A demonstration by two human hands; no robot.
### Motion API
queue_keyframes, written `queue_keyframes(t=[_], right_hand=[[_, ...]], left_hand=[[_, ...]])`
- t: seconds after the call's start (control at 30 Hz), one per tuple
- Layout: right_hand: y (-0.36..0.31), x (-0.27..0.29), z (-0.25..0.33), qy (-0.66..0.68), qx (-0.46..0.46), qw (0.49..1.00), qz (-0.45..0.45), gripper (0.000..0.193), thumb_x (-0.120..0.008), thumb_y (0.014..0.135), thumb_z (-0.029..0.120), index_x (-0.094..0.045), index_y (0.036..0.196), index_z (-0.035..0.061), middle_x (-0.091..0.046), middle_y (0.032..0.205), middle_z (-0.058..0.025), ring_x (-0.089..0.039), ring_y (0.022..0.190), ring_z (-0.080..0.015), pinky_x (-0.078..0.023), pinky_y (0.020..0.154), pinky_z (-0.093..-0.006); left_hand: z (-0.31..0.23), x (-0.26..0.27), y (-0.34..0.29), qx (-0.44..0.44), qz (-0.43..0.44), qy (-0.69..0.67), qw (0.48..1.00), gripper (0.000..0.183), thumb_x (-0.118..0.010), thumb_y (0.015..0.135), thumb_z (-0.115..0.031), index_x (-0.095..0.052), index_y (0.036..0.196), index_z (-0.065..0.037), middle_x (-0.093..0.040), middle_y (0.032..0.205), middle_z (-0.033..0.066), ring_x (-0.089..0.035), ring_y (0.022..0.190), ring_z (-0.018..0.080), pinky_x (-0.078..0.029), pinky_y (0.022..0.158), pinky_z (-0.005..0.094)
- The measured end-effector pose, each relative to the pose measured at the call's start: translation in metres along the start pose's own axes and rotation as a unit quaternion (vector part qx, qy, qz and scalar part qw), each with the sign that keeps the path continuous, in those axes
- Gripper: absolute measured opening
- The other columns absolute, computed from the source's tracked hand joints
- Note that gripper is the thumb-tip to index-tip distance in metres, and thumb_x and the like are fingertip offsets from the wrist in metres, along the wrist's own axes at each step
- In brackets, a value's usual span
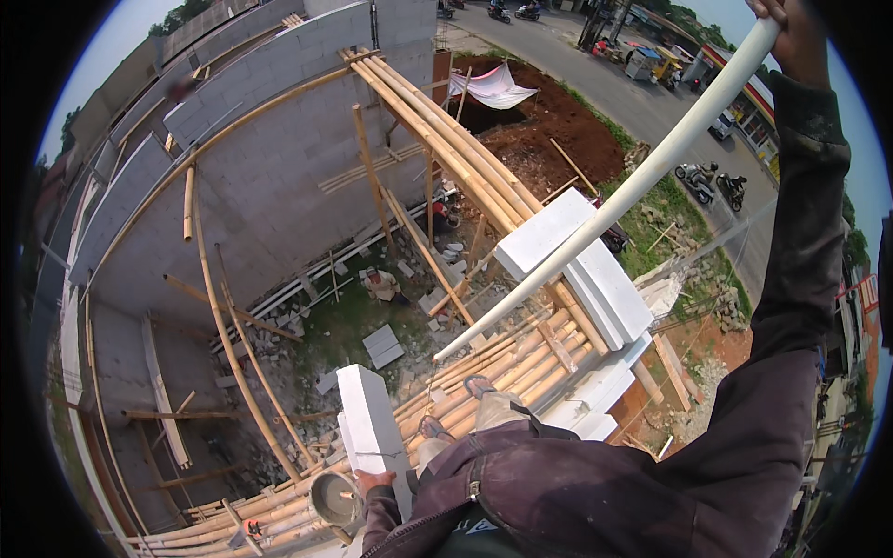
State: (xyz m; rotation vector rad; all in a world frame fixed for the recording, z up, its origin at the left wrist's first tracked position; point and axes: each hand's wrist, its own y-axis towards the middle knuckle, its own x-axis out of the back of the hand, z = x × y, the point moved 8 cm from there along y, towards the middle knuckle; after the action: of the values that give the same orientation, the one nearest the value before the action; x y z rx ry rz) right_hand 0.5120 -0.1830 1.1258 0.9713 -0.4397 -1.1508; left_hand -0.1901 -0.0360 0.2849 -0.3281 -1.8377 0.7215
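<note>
High at the right, my right hand (798,42) is closed round the upper end of a long pale pole (595,232). The pole slants down to the left, and its thin end hangs above the bamboo platform; a thin line seems to drop from that end. Low in the middle, my left hand (375,480) grips the near side of a white building block (367,409), which stands upright beside my legs. Part of that hand is hidden by the sleeve and the block. A round bucket (335,498) with grey contents sits just left of this hand.
My sandalled feet stand on a bamboo pole platform (502,372) high above rubble-strewn ground. More white blocks (595,270) lie stacked at its right edge. Bamboo poles (446,139) stretch toward a grey block wall (270,167). A person (379,284) is below; a road (595,93) runs beyond.
</note>
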Motion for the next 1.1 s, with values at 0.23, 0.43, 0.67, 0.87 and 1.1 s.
queue_keyframes(t=[0.23,0.43,0.67,0.87,1.1], right_hand=[[-0.036,0.015,-0.138,0.245,-0.158,0.937,0.194,0.017,-0.049,0.103,0.029,-0.057,0.101,0.0142,-0.049,0.073,0.0014,-0.047,0.060,-0.0117,-0.040,0.050,-0.0273],[-0.002,0.033,-0.144,0.030,-0.071,0.995,0.068,0.009,-0.055,0.099,0.019,-0.054,0.096,0.0106,-0.048,0.070,0.0012,-0.049,0.059,-0.0108,-0.041,0.050,-0.0280],[-0.002,0.022,-0.120,-0.065,-0.044,0.994,0.075,0.015,-0.064,0.092,0.006,-0.050,0.087,0.0066,-0.044,0.064,0.0004,-0.042,0.043,-0.0097,-0.040,0.042,-0.0268],[0.038,0.025,-0.065,-0.065,0.026,0.991,0.115,0.022,-0.064,0.096,0.018,-0.054,0.081,0.0051,-0.045,0.061,0.0016,-0.043,0.045,-0.0090,-0.038,0.045,-0.0290],[0.046,0.006,-0.084,-0.234,0.027,0.969,0.076,0.027,-0.064,0.097,0.023,-0.055,0.079,0.0049,-0.045,0.060,0.0025,-0.042,0.047,-0.0084,-0.037,0.046,-0.0291]], left_hand=[[0.012,-0.002,-0.001,-0.020,0.000,-0.026,0.999,0.106,-0.089,0.050,-0.027,-0.037,0.135,0.009,-0.062,0.123,0.0273,-0.060,0.117,0.0403,-0.049,0.101,0.0433],[0.027,0.013,-0.027,0.038,-0.023,0.035,0.998,0.120,-0.089,0.047,-0.032,-0.028,0.143,0.009,-0.055,0.132,0.0292,-0.055,0.123,0.0416,-0.045,0.107,0.0436],[0.022,0.019,-0.042,0.065,-0.031,0.040,0.997,0.114,-0.091,0.046,-0.026,-0.033,0.139,0.007,-0.057,0.130,0.0285,-0.057,0.121,0.0409,-0.045,0.106,0.0436],[0.029,-0.015,-0.024,-0.013,0.021,-0.110,0.994,0.102,-0.089,0.050,-0.027,-0.038,0.133,0.005,-0.060,0.124,0.0279,-0.061,0.113,0.0417,-0.048,0.101,0.0450],[0.032,-0.028,-0.019,0.030,-0.010,0.057,0.998,0.115,-0.087,0.051,-0.031,-0.031,0.143,0.008,-0.056,0.127,0.0322,-0.058,0.118,0.0443,-0.047,0.102,0.0453]])
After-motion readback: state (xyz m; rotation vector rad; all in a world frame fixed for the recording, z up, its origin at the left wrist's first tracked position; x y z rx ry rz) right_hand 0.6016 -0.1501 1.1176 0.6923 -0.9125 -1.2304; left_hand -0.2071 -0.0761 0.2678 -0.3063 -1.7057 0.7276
